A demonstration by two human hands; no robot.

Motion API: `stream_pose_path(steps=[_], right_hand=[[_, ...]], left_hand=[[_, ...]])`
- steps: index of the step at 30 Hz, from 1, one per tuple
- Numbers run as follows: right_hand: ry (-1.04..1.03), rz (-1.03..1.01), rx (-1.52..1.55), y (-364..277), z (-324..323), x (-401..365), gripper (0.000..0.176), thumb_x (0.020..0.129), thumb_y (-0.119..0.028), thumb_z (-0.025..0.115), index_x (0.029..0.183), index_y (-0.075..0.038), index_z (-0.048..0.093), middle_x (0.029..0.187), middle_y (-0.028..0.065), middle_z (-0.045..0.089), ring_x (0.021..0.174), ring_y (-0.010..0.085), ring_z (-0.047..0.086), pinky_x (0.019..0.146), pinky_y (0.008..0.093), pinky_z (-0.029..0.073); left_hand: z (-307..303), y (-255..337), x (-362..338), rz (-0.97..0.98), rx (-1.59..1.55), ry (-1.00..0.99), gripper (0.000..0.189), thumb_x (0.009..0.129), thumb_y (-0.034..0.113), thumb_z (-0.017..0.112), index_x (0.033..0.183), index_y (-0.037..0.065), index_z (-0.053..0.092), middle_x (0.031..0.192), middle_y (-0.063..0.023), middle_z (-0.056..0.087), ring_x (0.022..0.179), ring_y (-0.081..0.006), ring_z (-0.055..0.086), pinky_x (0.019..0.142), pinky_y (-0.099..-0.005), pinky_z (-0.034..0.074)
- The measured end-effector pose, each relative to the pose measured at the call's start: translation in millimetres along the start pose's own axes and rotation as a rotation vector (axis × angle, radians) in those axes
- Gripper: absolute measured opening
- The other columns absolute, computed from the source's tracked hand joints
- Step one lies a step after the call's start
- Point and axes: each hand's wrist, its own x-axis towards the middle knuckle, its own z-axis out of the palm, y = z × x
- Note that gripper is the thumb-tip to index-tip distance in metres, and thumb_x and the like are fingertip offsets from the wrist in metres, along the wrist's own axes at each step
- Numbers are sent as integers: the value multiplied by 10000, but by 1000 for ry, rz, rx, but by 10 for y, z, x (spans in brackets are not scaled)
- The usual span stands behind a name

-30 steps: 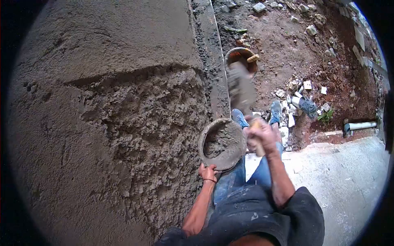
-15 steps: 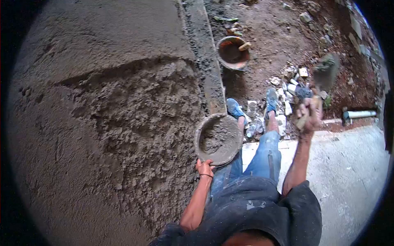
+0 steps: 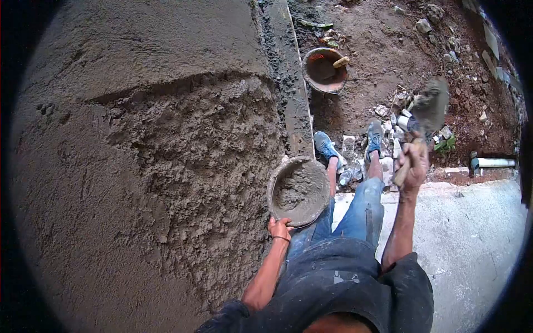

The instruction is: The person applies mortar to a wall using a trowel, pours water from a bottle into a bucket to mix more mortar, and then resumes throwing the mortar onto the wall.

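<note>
My left hand (image 3: 279,228) grips the near rim of a round bucket (image 3: 270,191), tilted so that its opening faces up at me. Wet mortar (image 3: 300,191) lies inside it. Out to the right, my right hand (image 3: 413,164) is wrapped round the wooden handle of a trowel (image 3: 432,105), its mortar-smeared blade raised and pointing away from me. To the left of the bucket spreads rough, lumpy mortar (image 3: 205,161), bordered by a smoother mortar surface (image 3: 83,222).
A second bucket (image 3: 308,80) with a wooden-handled tool in it stands on the dirt ahead. A long board (image 3: 291,83) edges the mortar. Stones and rubble (image 3: 397,125) lie around my feet. A pale pipe (image 3: 494,162) is at the right, beyond a concrete slab (image 3: 472,233).
My right hand and the trowel have shifted slightly left and nearer to me. The bucket in my left hand stays almost in place; the view has shifted a little.
</note>
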Motion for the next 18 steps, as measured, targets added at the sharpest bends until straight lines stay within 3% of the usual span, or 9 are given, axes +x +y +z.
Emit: stream_pose_path(steps=[2, 6, 7, 8, 10, 13, 15, 16, 18], right_hand=[[219, -149, -252, -18, -7, 116, 340, 837, -85, 548, 1159, -35, 450, 743, 17, 515, 517, 63, 472, 421, 177, 401], [532, -245, -719, 475, 371, 238, 315, 824, -174, 581, 1093, -31, 502, 755, 45, 522, 567, 130, 511, 474, 250, 429], [535, -533, -900, 1129, 194, 342, 321, 797, -228, 613, 1025, -24, 515, 806, 71, 533, 627, 201, 535, 517, 317, 438], [427, -522, -1049, 1611, 306, 266, 333, 795, -203, 585, 1045, -2, 496, 798, 89, 529, 613, 210, 521, 513, 324, 441], [-107, -319, -1350, 2596, 1164, -301, 360, 792, -154, 530, 1085, 41, 458, 781, 123, 519, 583, 226, 495, 507, 338, 446], [-634, -98, -1137, 2530, 2433, -1201, 407, 786, -80, 448, 1145, 107, 400, 757, 176, 504, 538, 250, 456, 498, 359, 454], [-462, -394, -757, 2038, 2701, -1484, 398, 768, -70, 559, 1122, 76, 449, 864, 161, 573, 654, 205, 564, 488, 358, 490], [-461, -391, -774, 1896, 2619, -1530, 398, 768, -70, 559, 1122, 76, 449, 864, 161, 573, 654, 205, 564, 488, 358, 490], [-518, -82, -464, 1704, 2370, -1394, 416, 772, -105, 606, 1127, 54, 458, 836, 145, 585, 723, 201, 592, 562, 350, 491]], left_hand=[[26, 23, 0, 2, 1, 0, 473, 629, -117, 496, 1048, 101, 522, 868, -38, 611, 573, -142, 579, 319, -217, 417], [2, -52, -12, 21, -44, 21, 466, 637, -115, 499, 1047, 106, 519, 856, -36, 610, 535, -146, 572, 305, -224, 394], [-13, -74, 2, 0, -38, 37, 460, 640, -114, 501, 1045, 104, 516, 855, -36, 610, 537, -146, 573, 299, -220, 387], [-33, -94, 18, -22, -31, 52, 454, 643, -113, 502, 1042, 103, 514, 855, -36, 609, 539, -146, 574, 293, -216, 380], [-80, -181, -9, -12, 0, 34, 411, 664, -81, 521, 1036, 93, 508, 883, -44, 605, 565, -156, 577, 315, -242, 391], [-182, -270, 209, -38, -153, 34, 420, 688, -26, 544, 1091, 82, 498, 958, -62, 596, 623, -190, 595, 399, -298, 451], [-327, -248, 195, -49, -243, 39, 444, 685, -27, 535, 1116, 74, 491, 966, -72, 592, 631, -199, 599, 423, -306, 467], [-301, -186, 53, -62, -198, 61, 454, 680, -40, 526, 1118, 71, 489, 954, -75, 593, 623, -196, 598, 418, -297, 467], [36, -2, -24, -61, -144, 57, 474, 668, -66, 508, 1123, 64, 486, 929, -81, 594, 606, -190, 595, 409, -280, 466]])
